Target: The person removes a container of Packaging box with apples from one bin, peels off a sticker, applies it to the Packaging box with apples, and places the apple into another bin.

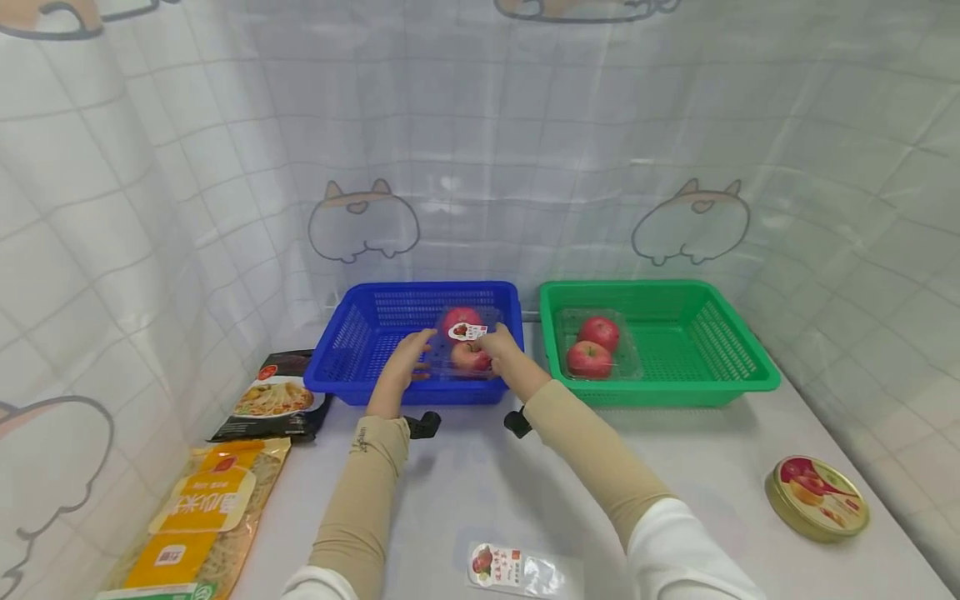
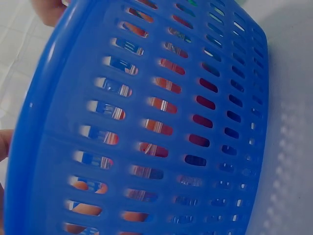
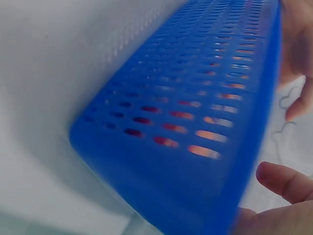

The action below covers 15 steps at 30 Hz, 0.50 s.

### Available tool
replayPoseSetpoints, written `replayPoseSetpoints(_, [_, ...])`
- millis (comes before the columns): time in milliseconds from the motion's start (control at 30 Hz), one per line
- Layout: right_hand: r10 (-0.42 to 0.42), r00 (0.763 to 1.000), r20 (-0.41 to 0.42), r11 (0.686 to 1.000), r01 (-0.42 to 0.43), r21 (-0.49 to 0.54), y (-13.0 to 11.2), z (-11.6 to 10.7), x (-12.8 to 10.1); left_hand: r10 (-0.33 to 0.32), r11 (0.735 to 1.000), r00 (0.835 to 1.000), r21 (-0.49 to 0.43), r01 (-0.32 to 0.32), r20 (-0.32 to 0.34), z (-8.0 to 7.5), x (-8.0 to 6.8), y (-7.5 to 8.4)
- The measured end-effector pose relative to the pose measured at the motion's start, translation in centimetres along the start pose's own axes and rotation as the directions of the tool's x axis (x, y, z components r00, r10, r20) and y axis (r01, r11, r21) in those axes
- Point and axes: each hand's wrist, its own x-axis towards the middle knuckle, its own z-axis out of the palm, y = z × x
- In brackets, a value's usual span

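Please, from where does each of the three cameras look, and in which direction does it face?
Head: on the person's head, facing forward and down at the blue basket, green basket and table; both sleeves, left hand and right hand on the apple pack.
Left wrist: close against the blue basket's slotted wall; fingertips at the edge.
Right wrist: low beside the same wall; fingers show.
Shared: the blue basket, in all three views.

Bare counter [image 1: 487, 483] lies open before the blue basket [image 1: 360, 333], whose near wall blocks a low approach; the green basket [image 1: 720, 333] stands just beside it, leaving a narrow gap.
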Motion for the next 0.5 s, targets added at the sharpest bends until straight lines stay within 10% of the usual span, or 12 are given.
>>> replayPoseSetpoints(267, [-0.083,0.996,0.030,0.994,0.084,-0.072,-6.5,-1.8,-11.9,-0.003,0.997,1.000,0.082,0.002,0.010,0.1,0.3,0.1])
replayPoseSetpoints(500, [-0.166,0.985,0.047,0.982,0.170,-0.085,-8.0,-6.7,-14.8,0.045,0.990,0.999,0.132,-0.048,0.024,0.1,-0.2,0.3])
